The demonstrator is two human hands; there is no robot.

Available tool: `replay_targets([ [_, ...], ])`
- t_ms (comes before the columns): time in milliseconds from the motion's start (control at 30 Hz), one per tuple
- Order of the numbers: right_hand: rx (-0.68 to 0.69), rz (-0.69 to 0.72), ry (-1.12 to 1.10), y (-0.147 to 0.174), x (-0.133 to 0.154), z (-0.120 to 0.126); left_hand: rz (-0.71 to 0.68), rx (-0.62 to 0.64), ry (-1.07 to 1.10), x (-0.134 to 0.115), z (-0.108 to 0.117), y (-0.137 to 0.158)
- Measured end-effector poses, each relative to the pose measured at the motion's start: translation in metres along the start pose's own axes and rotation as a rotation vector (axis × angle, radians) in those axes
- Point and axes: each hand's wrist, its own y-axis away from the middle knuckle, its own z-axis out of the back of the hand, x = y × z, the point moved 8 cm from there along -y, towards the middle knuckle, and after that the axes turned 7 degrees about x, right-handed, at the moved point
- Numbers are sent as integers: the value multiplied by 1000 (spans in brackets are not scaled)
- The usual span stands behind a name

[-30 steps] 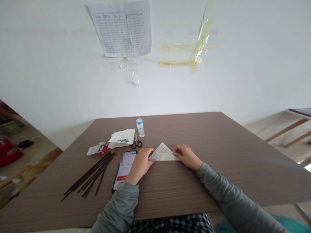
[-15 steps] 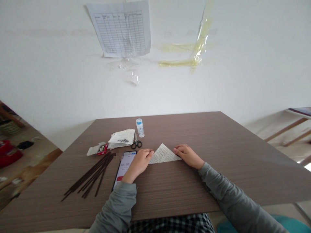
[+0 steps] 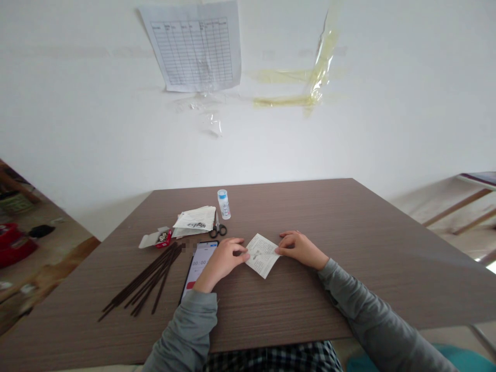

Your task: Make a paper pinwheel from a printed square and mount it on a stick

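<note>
1 creased, printed paper diamond (image 3: 264,263) | left fingers (image 3: 242,258) and right fingers (image 3: 285,252) clamped on opposite corners | wood-grain table (image 3: 279,310)

1 brown wood-grain table (image 3: 372,248) stands before a white wall (image 3: 406,93).

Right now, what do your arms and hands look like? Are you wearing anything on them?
The left sleeve and right sleeve are long, grey and plain, wrinkled along the arms, and end near the wrists. No pictures or writing show on them. The left hand and right hand are bare: no gloves, and I can't see any rings or watch.
</note>
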Motion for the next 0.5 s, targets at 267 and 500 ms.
replay_targets([
  [267,42,-9,91,3,3,-3,21,24,-29,-2,0,4],
  [500,72,-4,149,7,8,-5,5,14,-45,-7,-2,4],
])
